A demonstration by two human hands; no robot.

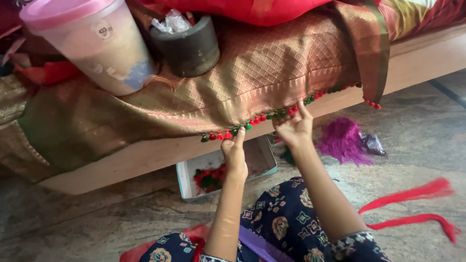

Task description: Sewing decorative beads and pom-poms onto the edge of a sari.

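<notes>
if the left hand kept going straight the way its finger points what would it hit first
The left hand points up at the red and green tassel trim along the golden-brown cloth. It would likely meet that trim first; its fingertip already looks about touching it.

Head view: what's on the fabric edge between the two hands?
Head view: a run of small red and green tassels along the golden fabric hem lies between the left hand and the right hand.

Head view, close, downward, forward.

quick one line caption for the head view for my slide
Left hand and right hand work the red-and-green bead trim along a golden fabric's edge.
</notes>
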